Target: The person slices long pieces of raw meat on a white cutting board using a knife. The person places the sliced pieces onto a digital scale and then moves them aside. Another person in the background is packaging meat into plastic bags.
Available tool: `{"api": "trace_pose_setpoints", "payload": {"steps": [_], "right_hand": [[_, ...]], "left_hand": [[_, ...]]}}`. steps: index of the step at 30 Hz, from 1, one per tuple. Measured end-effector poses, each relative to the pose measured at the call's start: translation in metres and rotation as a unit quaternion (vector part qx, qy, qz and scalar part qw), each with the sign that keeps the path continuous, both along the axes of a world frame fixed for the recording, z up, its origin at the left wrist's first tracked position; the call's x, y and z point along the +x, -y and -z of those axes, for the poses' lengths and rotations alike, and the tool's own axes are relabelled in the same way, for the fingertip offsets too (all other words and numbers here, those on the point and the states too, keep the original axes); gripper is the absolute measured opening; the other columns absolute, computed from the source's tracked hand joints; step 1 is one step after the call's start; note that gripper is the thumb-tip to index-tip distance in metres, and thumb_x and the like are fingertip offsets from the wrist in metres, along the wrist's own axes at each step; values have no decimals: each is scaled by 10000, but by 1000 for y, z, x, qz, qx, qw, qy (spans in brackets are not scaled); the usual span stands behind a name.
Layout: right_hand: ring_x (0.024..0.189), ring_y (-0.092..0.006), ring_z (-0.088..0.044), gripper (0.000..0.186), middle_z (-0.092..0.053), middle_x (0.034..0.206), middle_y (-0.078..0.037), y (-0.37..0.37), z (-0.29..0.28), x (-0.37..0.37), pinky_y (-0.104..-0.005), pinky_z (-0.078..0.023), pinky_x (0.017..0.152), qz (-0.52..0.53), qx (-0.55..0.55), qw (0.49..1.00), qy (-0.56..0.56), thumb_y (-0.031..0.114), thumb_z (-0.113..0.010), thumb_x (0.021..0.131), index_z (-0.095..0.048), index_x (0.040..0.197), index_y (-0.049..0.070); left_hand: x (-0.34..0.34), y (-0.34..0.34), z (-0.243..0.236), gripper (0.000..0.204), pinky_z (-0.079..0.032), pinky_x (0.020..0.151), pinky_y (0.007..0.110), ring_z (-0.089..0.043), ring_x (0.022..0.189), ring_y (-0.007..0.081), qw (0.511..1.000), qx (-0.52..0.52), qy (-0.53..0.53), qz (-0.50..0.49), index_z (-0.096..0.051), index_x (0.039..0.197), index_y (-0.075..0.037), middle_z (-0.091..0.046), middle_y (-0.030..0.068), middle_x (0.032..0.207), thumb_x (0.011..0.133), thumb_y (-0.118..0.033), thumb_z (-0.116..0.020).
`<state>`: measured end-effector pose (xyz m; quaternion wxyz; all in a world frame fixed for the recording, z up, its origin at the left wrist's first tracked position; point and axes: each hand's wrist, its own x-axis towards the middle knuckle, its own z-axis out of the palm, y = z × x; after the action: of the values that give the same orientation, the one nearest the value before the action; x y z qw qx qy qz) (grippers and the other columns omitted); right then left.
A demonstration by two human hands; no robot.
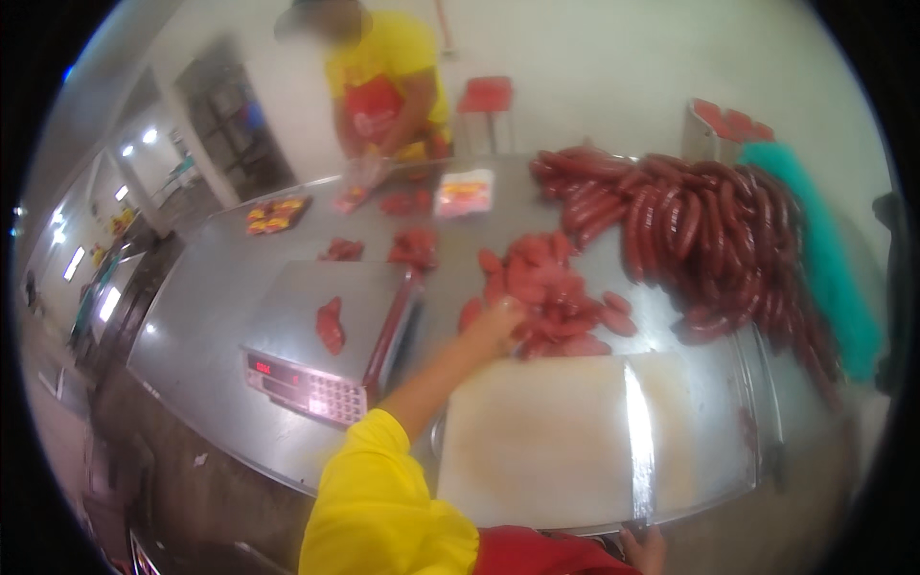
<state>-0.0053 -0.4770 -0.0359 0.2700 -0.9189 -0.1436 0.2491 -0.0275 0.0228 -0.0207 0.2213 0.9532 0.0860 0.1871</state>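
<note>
My left hand (500, 324) reaches into a loose pile of cut red sausage pieces (541, 273) behind the cutting board. Its fingers are blurred and partly lost among the pieces, so their grip does not show. At the lower edge, my right hand (647, 553) is closed round the handle of a knife (639, 436). The wide blade lies across the white cutting board (537, 446), pointing away from me. To the left stands a digital scale (287, 297) with a few sausage pieces (331, 326) on its plate.
Linked whole sausages (671, 216) are heaped at the right beside a green plastic sheet (819, 259). Small sausage piles (414, 247) and packed trays (465, 194) lie beyond the scale on the metal table (192, 321). Opposite, a co-worker (388, 57) handles a clear bag (359, 175).
</note>
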Motion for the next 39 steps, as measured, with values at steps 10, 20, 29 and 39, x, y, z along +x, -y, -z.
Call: {"api": "trace_pose_setpoints", "payload": {"steps": [10, 20, 29, 39], "right_hand": [[805, -265, -636, 484, -644, 920, -226, 2, -3, 4, -368, -509, 705, 14, 49, 995, -82, 322, -689, 838, -566, 1123, -50], [789, -255, -636, 455, -647, 914, -224, 8, 13, 8, -369, -508, 695, -12, 15, 998, -56, 301, -687, 846, -570, 1108, -52], [774, -302, -639, 453, -660, 908, -200, 11, 14, 8, -399, -500, 683, 1, -2, 997, -74, 330, -677, 855, -573, 1144, -3], [924, -391, -627, 498, -646, 1002, -256, -1, -5, 4, -437, -489, 794, 3, -19, 999, -43, 382, -688, 828, -586, 1126, -3]], "left_hand": [[-41, -1, 7, 464, -488, 828, 421, -568, 1040, 349, 993, -97, -67, -15, -607, 1178, -147, -553, 137, 1135, 729, -75, -698], [-1, 12, -17, 447, -506, 812, 372, -624, 943, 302, 993, -43, -113, -1, -616, 1109, -80, -641, 148, 1012, 717, -249, -748], [-155, -73, -103, 461, -517, 812, 359, -663, 921, 258, 904, 8, 10, -427, -574, 1115, -43, -680, 128, 993, 699, -175, -723], [-127, -50, -63, 252, -486, 809, 412, -622, 902, 375, 946, -53, 30, -318, -634, 945, -9, -660, 194, 911, 774, -191, -671]]}}
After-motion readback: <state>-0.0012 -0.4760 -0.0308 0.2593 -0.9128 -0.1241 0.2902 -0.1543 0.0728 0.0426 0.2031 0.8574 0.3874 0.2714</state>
